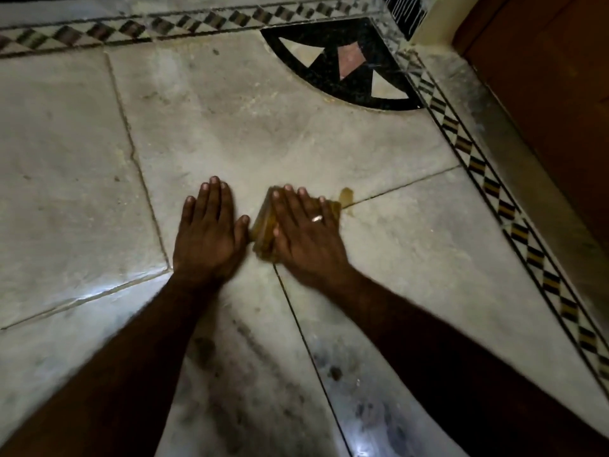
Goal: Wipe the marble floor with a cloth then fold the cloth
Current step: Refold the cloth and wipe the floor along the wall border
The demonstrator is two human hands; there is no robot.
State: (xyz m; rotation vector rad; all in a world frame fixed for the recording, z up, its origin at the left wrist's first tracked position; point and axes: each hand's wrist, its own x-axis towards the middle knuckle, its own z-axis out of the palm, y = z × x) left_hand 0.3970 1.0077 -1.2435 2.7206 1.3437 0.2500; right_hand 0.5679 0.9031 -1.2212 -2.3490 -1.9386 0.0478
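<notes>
The cloth (pixel 263 225), a yellow-brown pad already bunched or doubled into a thick block, is lying on the marble floor (pixel 230 127) in the middle of the view, just where two slab joints are meeting. The right hand (pixel 306 232) is lying flat over it, fingers straight and spread, pressing down and gripping nothing; a ring (pixel 317 218) is showing on one finger. Only the cloth's left side and a strip at its far right edge are showing past that palm.

The left hand (pixel 207 232) is resting flat on the bare marble just left of the cloth, fingers straight as well, its thumb reaching to the cloth's left edge; whether it is actually touching is too blurred to tell.

Just beyond the cloth on its far right, a small yellowish stain (pixel 346 196) is sitting on the slab. Dark smudges (pixel 230 357) are marking the near floor between the forearms. Farther off, a black inlay (pixel 331 74) is filling the far right corner, a patterned border (pixel 487 186) is running along the right, and a wooden door (pixel 543 94) is standing beyond it.

The cloth is looking soft, light and limp, likely sliding easily over polished stone under a flat palm. For folding, pinching a free corner along the exposed left edge is seeming the best hold
</notes>
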